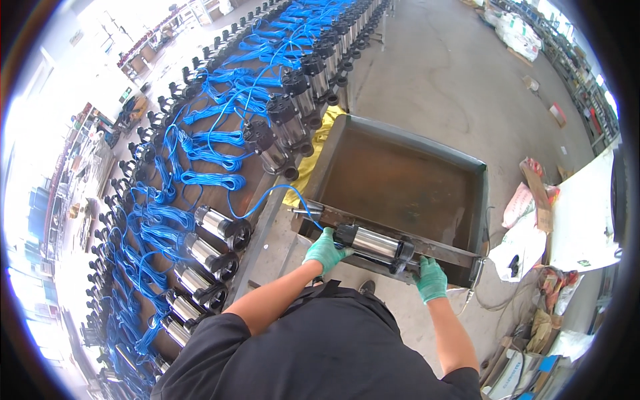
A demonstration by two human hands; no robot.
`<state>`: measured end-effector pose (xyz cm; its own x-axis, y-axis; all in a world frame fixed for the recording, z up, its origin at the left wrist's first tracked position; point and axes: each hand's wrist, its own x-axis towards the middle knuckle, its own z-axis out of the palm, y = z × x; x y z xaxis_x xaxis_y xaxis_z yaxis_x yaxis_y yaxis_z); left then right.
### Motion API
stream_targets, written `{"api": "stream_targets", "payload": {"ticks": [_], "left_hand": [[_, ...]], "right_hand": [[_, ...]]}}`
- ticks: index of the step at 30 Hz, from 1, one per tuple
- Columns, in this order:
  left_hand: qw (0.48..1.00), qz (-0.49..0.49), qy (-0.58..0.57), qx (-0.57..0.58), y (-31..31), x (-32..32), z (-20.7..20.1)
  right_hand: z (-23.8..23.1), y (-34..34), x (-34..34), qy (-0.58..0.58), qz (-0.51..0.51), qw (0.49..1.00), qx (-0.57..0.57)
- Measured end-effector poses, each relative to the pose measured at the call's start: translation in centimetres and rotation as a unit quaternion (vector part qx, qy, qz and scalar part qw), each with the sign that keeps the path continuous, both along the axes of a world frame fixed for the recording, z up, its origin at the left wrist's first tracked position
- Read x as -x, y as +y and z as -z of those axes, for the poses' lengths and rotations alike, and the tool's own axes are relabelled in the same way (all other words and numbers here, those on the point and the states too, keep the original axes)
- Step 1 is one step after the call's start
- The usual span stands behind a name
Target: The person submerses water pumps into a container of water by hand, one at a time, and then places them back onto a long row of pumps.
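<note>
bundles of blue cable (215,180) are spread over the long surface (217,197) at the left, beside lying pumps (200,250); a snag among these seems possible if the loose strand (279,186) is drawn taut. that strand is led to the dark end of the worked pump (375,244), which is placed lengthwise along the near edge of the shallow tank (400,173). by the green-gloved left grip (325,252) this end is clasped, right where the cable enters, so the joint could be strained by a twist or pull. should the round steel body be rolled nearward, a drop toward the shoe (367,287) below is risked. at the far end, the right grip (432,280) is set close by; whether the pump is pinched there cannot be told, and if it is left unsupported, a tilt could be caused.
</note>
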<state>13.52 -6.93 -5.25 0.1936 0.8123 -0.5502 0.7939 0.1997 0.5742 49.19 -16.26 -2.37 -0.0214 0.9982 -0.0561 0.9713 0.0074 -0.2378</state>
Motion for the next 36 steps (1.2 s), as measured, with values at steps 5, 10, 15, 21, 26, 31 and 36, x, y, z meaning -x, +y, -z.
{"api": "stream_targets", "payload": {"ticks": [5,10,15,21,26,31,36], "left_hand": [[0.993,-0.089,-0.056,-0.062,-0.3,0.2,-0.9],[0.989,-0.095,-0.075,-0.089,-1.1,0.4,-0.4],[0.991,-0.092,-0.092,-0.044,-1.0,-1.1,-5.7],[0.974,-0.117,-0.125,-0.152,-0.9,0.9,-5.1],[0.975,-0.109,-0.146,-0.124,-0.2,-0.2,-6.1],[0.978,-0.104,-0.152,-0.096,-0.3,-0.7,-5.6],[0.972,-0.123,-0.169,-0.109,-1.1,-0.4,-5.7]], "right_hand": [[-0.2,2.9,-1.0,-0.062,-0.046,0.99,0.12],[-6.0,6.0,-0.7,0.118,-0.061,0.957,0.257],[-6.6,4.4,-1.9,0.222,0.023,0.917,0.329],[-4.0,1.6,-2.4,0.162,0.021,0.968,0.191],[1.5,-6.8,-9.2,0.116,0.395,0.901,-0.138],[7.6,-10.2,-15.5,0.262,0.584,0.768,-0.027],[3.9,-1.4,-17.4,0.325,0.532,0.782,-0.005]]}}
